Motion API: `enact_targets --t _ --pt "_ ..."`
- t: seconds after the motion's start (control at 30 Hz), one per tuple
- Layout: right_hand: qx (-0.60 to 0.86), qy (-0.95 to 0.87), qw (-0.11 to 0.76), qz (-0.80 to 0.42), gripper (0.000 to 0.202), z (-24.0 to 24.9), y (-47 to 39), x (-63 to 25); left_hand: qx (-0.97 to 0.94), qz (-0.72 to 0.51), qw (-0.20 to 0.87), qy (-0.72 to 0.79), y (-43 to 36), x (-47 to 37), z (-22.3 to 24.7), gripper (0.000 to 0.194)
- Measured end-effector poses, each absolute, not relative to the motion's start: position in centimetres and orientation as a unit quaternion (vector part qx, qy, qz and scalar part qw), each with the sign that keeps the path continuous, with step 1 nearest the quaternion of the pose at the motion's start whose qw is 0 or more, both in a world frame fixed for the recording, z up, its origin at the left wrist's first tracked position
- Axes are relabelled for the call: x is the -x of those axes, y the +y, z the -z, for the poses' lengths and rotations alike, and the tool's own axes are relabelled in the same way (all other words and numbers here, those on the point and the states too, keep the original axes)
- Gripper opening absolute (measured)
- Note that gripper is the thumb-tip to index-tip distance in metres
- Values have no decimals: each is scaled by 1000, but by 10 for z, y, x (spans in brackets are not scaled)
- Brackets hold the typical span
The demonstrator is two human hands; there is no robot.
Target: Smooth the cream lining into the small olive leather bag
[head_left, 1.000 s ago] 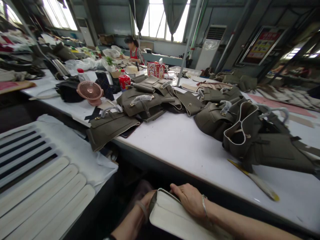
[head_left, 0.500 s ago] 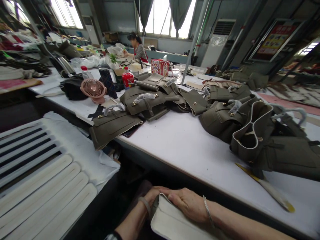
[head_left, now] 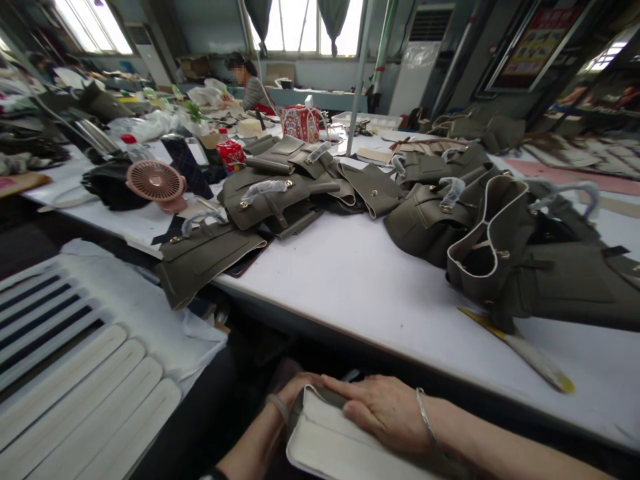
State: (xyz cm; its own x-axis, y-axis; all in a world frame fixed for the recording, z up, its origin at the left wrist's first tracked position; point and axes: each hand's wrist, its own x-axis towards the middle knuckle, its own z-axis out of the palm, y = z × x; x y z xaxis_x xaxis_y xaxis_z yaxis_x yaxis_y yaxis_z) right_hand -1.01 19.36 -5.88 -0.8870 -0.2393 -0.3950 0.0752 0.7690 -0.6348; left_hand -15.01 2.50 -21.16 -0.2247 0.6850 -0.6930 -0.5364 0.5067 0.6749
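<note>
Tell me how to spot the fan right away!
Start at the white table. On its left part, find the clear, red-capped bottle. The fan stands just in front: pink, with a round grille, unlike the black bundle beside it.

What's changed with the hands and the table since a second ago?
The right hand has stretched its fingers toward the left hand; a gap showed before, and now they appear to meet. Both remain at the pale piece; neither visibly let go. The grey bags and pink fan stayed put on the table; the camera's view shifted slightly.
</note>
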Motion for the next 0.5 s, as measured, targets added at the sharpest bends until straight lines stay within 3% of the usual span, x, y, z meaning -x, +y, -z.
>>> enact_targets --t 0.2,0.37,0.43,0.5 --pt "-21 885 266 381 51 54 215 -29 -67 -430 641 632 32 144 203 14" --pt "-76 836 281 465 53 48 241 -53 -161 -372 612 679 39 174 187 37" --pt "-131 784 241 557 56 58 254 -68 -224 -374 550 712 43 192 165 44" --pt "-266 702 126 648 62 78 260 -91 -287 -390 479 732 47 202 132 48"
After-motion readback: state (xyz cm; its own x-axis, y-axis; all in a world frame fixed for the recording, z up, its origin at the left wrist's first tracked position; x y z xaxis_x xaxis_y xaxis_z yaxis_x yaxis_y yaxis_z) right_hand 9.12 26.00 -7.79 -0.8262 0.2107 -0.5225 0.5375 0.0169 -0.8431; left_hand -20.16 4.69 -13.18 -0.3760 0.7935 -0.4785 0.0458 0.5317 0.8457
